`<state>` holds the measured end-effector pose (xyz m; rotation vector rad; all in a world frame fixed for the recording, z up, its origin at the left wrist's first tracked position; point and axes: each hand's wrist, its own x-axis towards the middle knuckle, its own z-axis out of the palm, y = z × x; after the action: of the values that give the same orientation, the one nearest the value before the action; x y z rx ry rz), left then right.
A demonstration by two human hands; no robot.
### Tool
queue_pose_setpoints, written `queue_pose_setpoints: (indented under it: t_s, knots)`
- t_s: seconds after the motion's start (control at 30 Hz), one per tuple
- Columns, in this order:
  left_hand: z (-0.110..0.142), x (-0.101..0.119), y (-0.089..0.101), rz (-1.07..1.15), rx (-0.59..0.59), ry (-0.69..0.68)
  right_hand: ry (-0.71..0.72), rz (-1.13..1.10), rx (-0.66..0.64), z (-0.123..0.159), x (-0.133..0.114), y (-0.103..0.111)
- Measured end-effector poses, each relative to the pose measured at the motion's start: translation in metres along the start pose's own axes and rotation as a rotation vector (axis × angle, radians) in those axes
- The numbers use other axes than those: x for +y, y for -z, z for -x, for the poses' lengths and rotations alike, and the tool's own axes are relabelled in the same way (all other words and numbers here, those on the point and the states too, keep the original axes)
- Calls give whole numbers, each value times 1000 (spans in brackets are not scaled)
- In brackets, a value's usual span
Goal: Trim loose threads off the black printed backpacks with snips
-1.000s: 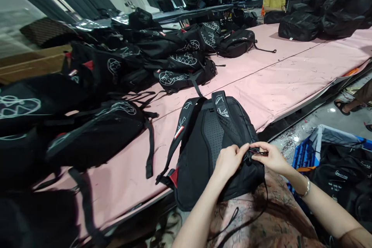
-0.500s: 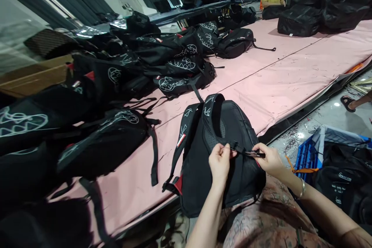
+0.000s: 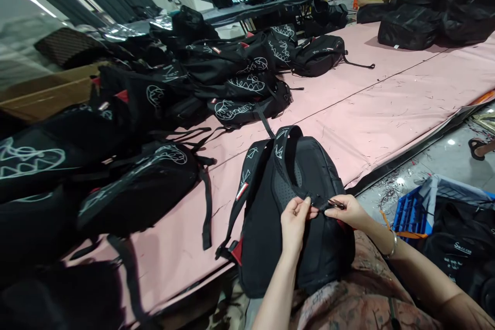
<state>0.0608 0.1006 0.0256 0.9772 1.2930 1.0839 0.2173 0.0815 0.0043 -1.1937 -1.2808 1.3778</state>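
We see the black backpack (image 3: pixel 266 252) lying back panel upward at the near edge of the pink-covered bench (image 3: pixel 371 118), its lower part reaching over that edge toward the lap. The left hand (image 3: pixel 294 219) pinches, thumb against fingers, the lower end of a shoulder strap (image 3: pixel 280 148); whether webbing or buckle lies between the fingertips, we cannot tell. The right hand (image 3: pixel 346 210) grips a small dark tool (image 3: pixel 337 204), probably thread snips, just beside the left fingertips; whether its blades stand apart is too small to read. For clean work, we judge, the left pinch should hold the strap end taut and lifted off the panel. We should bring the tip in flat, clear of those fingertips, and close it in short strokes, sparing webbing and stitching. The soft bag may slip over the edge; a wrist rested lightly on it would steady it.
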Motion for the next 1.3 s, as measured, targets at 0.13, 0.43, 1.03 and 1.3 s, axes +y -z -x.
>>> queue_pose_setpoints:
  t_s: [0.13,0.43,1.03,1.3]
  knots:
    - [14,3,5,-416,218,-369,-2,84,60,-2,2,-11]
    - [11,17,19,-622,-242,-97,266,330,-23,13,4,-10]
    - [25,8,-2,406,-324,536,122,260,76,40,4,-5]
    - [28,14,-4,200,-361,386,10,59,179,38,9,-8]
